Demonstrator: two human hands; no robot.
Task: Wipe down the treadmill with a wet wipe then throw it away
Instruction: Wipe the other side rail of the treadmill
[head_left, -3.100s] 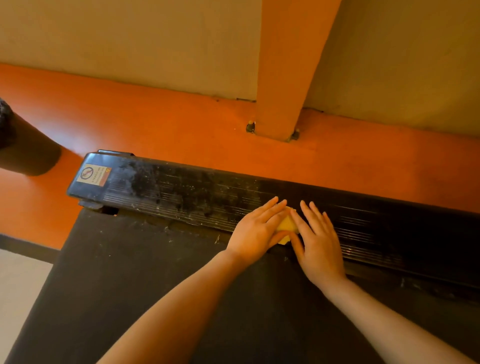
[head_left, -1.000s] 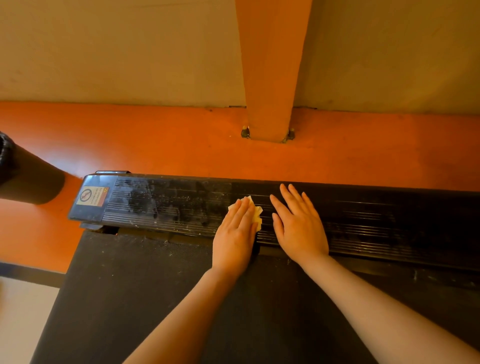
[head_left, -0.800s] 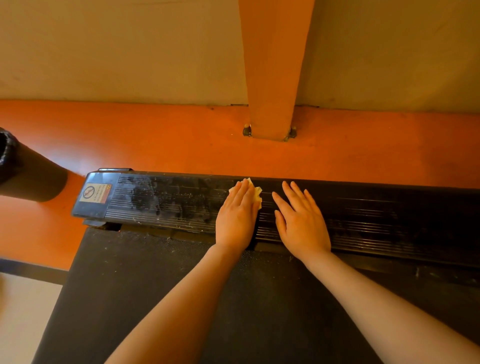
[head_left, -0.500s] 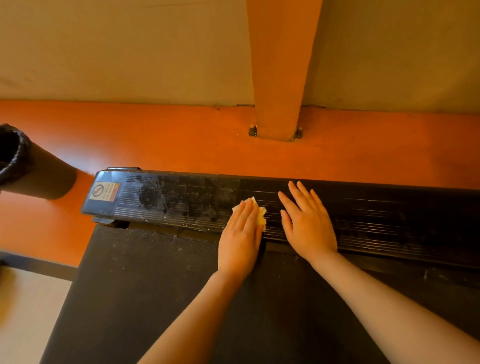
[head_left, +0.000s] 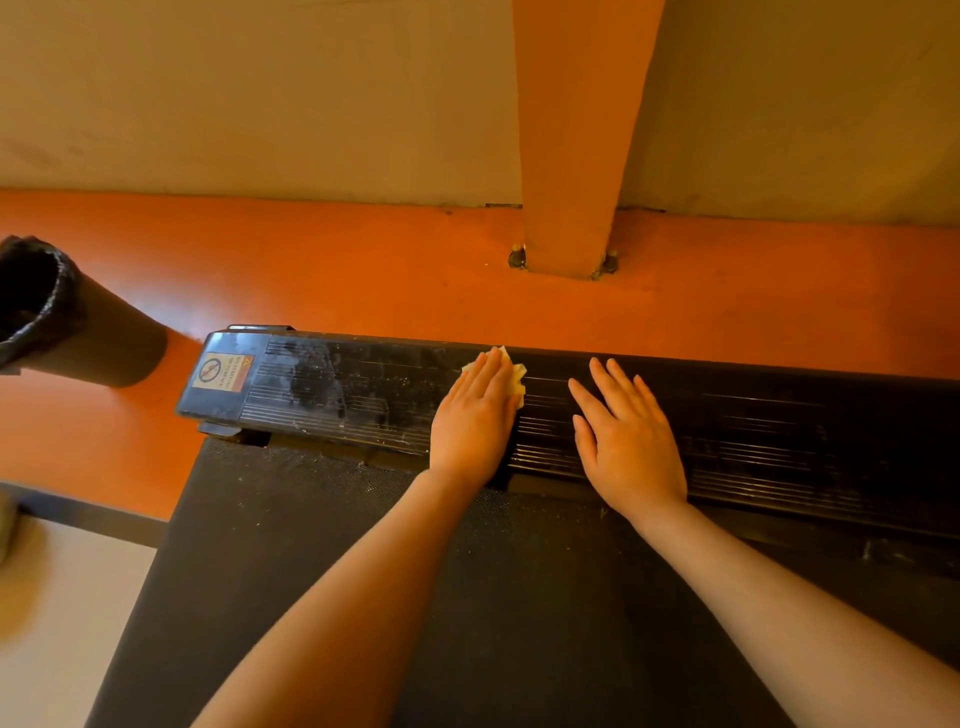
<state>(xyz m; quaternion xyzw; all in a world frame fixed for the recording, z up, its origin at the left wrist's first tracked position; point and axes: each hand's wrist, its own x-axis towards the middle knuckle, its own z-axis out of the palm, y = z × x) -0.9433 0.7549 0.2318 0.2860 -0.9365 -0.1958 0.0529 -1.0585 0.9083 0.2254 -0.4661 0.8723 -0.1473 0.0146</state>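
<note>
The wet wipe (head_left: 515, 375), crumpled and pale, lies flattened under the straight-fingered left hand (head_left: 475, 420) on the treadmill's ribbed black rail (head_left: 779, 431), right hand (head_left: 626, 441) flat beside, black-lined bin (head_left: 36, 306) left.

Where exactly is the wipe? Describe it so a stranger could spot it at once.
Start at the treadmill's long black ribbed side rail next to the orange floor. Two hands lie flat on it; the left hand presses the wipe. Only its crumpled pale yellow edge shows past the fingertips, the one light thing on the dark rail apart from the warning sticker.
</note>
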